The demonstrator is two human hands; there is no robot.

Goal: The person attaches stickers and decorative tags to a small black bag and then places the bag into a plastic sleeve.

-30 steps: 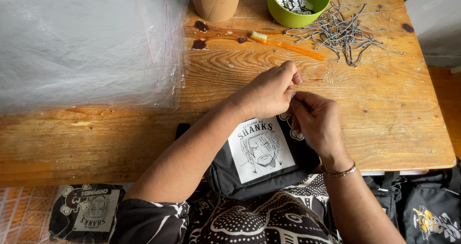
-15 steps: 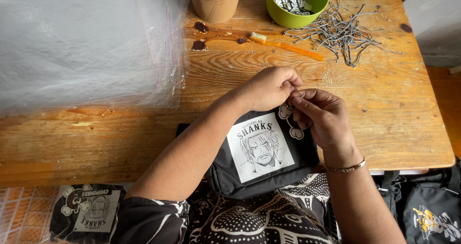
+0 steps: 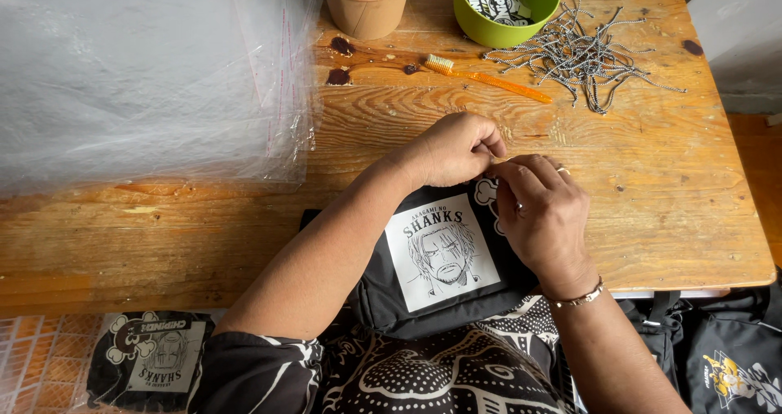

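Observation:
A small black pouch (image 3: 440,267) with a white printed portrait patch lies at the near edge of the wooden table (image 3: 668,202), partly over my lap. My left hand (image 3: 456,147) is curled at the pouch's top edge, fingertips pinched together. My right hand (image 3: 544,212) rests on the pouch's right side, fingers bent toward the left hand. Both hands meet at a small spot on the top right corner of the pouch, beside a white charm (image 3: 486,191). What they pinch is hidden by the fingers.
Clear plastic bags (image 3: 138,72) cover the table's left half. At the back stand a brown paper cup (image 3: 366,2) and a green bowl (image 3: 507,6), beside an orange toothbrush (image 3: 487,77) and several ball chains (image 3: 582,51). Black pouches lie on the floor at left (image 3: 151,357) and right (image 3: 729,357).
Both hands shifted slightly up and right along the pouch's top edge. The pouch slid a little further onto the table and more of its printed patch shows.

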